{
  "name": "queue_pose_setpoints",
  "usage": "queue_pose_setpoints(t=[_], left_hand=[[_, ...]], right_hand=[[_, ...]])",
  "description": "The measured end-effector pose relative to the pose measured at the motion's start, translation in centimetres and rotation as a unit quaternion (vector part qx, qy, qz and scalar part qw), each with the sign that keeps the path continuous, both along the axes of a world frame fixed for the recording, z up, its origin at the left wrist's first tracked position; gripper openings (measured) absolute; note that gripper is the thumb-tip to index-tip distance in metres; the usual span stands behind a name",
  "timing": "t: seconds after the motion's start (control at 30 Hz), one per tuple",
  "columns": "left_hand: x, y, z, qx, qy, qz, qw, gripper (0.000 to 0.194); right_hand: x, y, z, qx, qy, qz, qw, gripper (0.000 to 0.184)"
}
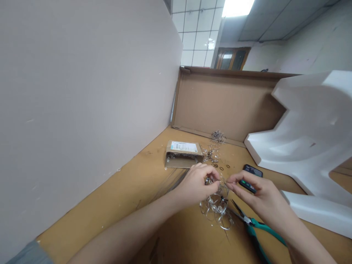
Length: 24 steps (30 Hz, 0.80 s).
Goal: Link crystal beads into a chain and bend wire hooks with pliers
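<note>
Over the brown tabletop my left hand is closed in a pinch on a tangled piece of bent silvery wire with clear beads and loops. Facing it, my right hand pinches thumb and forefinger together at the upper end of the same wirework; a thin strand seems to run between the fingertips. The loops hang down below both hands. Needle-nose pliers with green handles lie just under my right hand, jaws pointing up and left. Exactly where the wire sits inside my left fingers is hidden.
A small open cardboard box with a label stands behind my left hand, straight wires beside it. Loose wire bits, small dark rings and a phone lie around. White foam, a large cardboard tray and a pale panel enclose the table.
</note>
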State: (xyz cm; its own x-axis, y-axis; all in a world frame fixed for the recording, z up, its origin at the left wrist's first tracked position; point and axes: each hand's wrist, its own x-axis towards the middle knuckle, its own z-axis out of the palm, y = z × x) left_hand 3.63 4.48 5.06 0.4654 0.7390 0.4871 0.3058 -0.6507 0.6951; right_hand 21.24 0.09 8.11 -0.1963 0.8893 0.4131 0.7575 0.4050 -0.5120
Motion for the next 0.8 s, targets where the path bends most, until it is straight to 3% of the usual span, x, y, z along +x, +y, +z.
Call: queue_pose_setpoints(t=[0.1, 0.3, 0.67, 0.8], left_hand=[[0.0, 0.0, -0.3, 0.011, 0.008, 0.006, 1.000, 0.007], [0.1, -0.4, -0.3, 0.023, 0.032, 0.006, 0.999, 0.017], [0.4, -0.7, -0.4, 0.121, 0.044, 0.028, 0.991, 0.012], [0.3, -1.0, -0.2, 0.120, 0.054, 0.019, 0.991, 0.012]], right_hand=[[0.1, -0.2, 0.2, -0.020, -0.001, 0.030, 0.999, 0.015], [-0.1, -0.3, 0.5, -0.032, -0.012, 0.022, 0.999, 0.013], [-0.7, -0.5, 0.0, -0.051, -0.102, 0.032, 0.993, 0.016], [-0.7, -0.6, 0.0, -0.096, -0.076, 0.030, 0.992, 0.010]])
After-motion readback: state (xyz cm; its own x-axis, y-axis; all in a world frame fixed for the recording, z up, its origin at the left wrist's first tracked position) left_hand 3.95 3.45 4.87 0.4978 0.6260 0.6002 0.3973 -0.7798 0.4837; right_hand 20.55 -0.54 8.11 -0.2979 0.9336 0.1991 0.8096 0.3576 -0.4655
